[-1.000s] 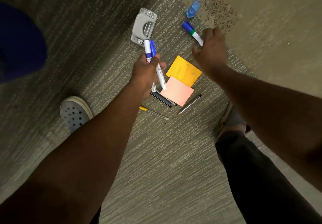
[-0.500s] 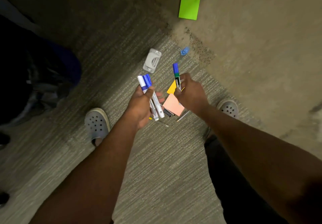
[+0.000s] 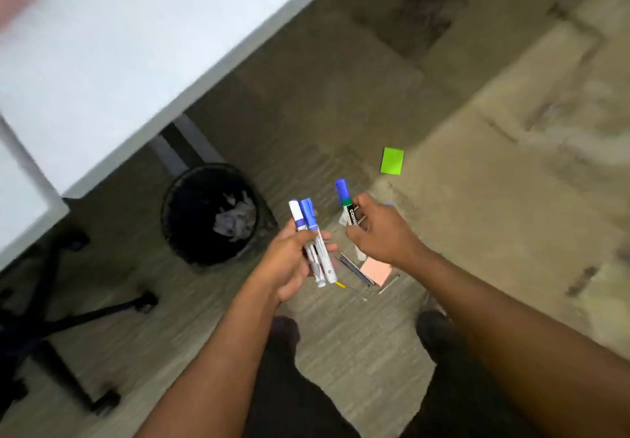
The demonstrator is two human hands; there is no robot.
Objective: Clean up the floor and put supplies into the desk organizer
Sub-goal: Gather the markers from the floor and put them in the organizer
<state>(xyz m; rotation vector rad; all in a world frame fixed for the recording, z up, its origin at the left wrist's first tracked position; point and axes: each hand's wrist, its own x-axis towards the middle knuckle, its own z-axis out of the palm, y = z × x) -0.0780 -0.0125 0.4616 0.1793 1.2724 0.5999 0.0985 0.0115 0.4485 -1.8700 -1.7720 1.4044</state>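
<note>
We are in the gathering step, with markers already collected and not yet carried to the desk organizer, which we cannot see in this view. Our left hand [image 3: 289,267] is clenched around two whiteboard markers [image 3: 312,243], their blue caps pointing up and away from the palm. Our right hand [image 3: 378,233], just beside the left one, grasps a single green-banded marker [image 3: 346,204] with a blue cap, held upright between thumb and fingers. Below and between the two hands, several supplies lie on the carpet [image 3: 204,318]: a pink sticky note pad [image 3: 376,272] under the right wrist, thin dark pens [image 3: 354,270] next to it, and a pen with a yellow end [image 3: 341,284] under the left fingers. Farther away from the right hand, a green sticky note pad [image 3: 392,160] lies alone on the floor. On the far side of the left hand stands a black waste bin [image 3: 191,198] with crumpled paper, and beyond it the white desk [image 3: 119,45] with an office chair base [image 3: 68,321] beneath. We judge that the next move calls for joining the three markers in one hand, so the other is free to pick the remaining pens and notes, or for lifting them toward the desk. The picture is blurred, so small details are uncertain.
</note>
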